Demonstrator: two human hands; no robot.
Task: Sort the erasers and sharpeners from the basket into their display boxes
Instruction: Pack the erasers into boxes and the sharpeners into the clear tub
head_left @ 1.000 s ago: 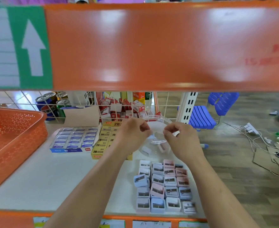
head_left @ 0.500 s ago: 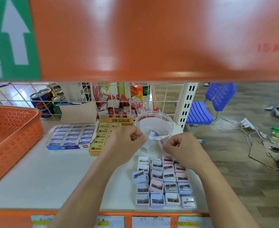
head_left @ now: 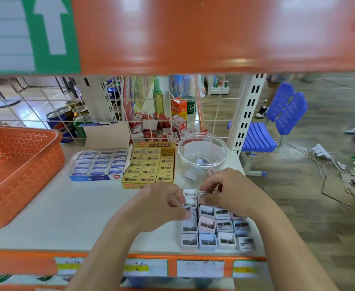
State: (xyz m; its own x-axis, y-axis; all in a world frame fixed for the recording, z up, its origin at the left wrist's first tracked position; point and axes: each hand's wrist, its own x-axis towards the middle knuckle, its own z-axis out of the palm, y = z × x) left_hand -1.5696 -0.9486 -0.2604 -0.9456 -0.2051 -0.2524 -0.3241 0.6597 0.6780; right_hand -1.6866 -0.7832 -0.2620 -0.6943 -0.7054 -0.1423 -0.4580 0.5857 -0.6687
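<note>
Currently, both hands are held over the back rows of the sharpener block [head_left: 209, 226] on the white shelf [head_left: 67, 217]. A white sharpener [head_left: 191, 201] at its left edge is pinched by the left hand [head_left: 161, 204]. The right hand [head_left: 233, 192] is curled over the back row; a grip cannot be confirmed. Eraser boxes [head_left: 101, 164] are set between the clear tub [head_left: 182, 154] and the orange basket [head_left: 15, 164].
</note>
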